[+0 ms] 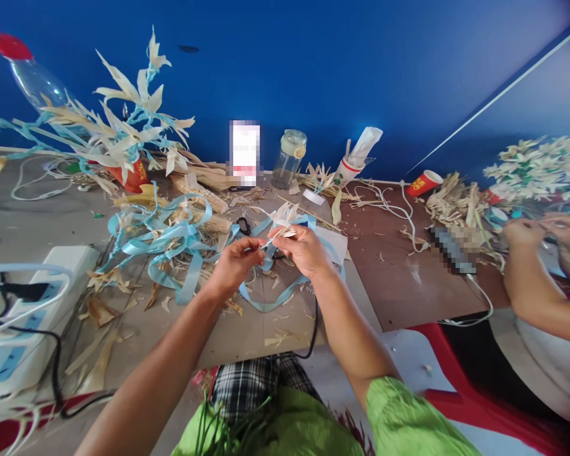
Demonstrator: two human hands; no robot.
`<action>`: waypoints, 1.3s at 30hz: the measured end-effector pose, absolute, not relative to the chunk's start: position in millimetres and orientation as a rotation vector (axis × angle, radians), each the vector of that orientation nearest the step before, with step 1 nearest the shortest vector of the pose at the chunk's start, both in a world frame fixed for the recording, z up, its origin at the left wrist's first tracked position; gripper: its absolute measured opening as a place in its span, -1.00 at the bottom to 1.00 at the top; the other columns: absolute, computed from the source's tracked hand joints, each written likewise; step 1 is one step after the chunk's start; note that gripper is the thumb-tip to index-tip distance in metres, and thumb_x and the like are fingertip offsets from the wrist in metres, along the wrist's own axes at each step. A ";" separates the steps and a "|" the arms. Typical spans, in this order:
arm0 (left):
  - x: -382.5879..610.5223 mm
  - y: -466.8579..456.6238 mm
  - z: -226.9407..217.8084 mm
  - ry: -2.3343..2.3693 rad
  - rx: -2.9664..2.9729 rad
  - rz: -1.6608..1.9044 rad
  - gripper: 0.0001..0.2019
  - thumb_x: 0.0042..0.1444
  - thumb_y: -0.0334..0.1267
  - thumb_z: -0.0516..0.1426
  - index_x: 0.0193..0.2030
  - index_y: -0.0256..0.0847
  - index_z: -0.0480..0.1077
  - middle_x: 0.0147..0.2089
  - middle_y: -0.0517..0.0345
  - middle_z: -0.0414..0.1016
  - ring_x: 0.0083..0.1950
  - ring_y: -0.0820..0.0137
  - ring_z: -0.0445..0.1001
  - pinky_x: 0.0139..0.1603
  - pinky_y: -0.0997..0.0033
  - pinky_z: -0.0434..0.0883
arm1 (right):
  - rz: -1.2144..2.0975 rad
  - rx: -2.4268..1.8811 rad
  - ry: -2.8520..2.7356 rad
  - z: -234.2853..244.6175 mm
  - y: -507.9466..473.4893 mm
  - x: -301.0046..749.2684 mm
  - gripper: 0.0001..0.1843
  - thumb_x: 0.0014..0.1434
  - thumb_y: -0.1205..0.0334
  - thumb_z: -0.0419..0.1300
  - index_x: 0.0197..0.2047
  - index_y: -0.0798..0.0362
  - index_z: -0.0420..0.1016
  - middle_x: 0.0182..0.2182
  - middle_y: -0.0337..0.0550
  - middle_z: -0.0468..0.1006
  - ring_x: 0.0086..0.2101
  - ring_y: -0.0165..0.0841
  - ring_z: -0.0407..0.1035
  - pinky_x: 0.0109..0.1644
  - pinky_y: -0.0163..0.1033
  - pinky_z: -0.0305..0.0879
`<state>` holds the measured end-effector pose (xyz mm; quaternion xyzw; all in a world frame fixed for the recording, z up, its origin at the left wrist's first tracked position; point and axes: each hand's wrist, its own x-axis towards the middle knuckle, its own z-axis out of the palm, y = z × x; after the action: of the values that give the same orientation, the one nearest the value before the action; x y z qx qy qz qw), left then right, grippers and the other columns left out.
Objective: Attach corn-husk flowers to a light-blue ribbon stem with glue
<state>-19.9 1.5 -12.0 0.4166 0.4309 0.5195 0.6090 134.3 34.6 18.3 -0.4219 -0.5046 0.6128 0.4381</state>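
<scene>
My right hand [306,249] pinches the base of a pale corn-husk flower [284,215], whose petals point up and away from me. Close beside it, my left hand [237,265] has its thumb and fingertips closed on a thin light-blue ribbon stem [265,244] that runs to the flower's base. A loose length of blue ribbon [266,308] loops over the table below my hands. To the left lies a tangle of blue ribbon and wrapped stems [171,237], with dried corn cobs [213,223] behind it.
Finished husk flowers [137,95] stand in a red paper cup [132,177] at back left. A power strip [38,316] with cables sits front left. Along the wall are a lit phone [245,152] and a bottle [289,158]. Another person's hands [546,231] are at right.
</scene>
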 end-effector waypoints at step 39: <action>-16.4 1.2 -20.0 0.726 0.545 1.156 -0.78 -0.23 -0.42 0.35 -0.36 -0.31 0.50 -0.41 0.20 0.45 -0.49 0.59 0.37 -0.40 0.55 0.39 | 1.437 -0.978 -1.283 13.6 36.2 126.7 -0.39 -0.13 0.35 0.22 0.04 -0.02 0.18 -0.37 -0.30 0.50 -0.46 -0.47 0.36 -0.30 -0.27 0.32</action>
<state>-16.4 1.2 -20.0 0.2488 0.3310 0.5274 0.7419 126.7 36.2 13.6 -0.3994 -0.5238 0.5867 0.4710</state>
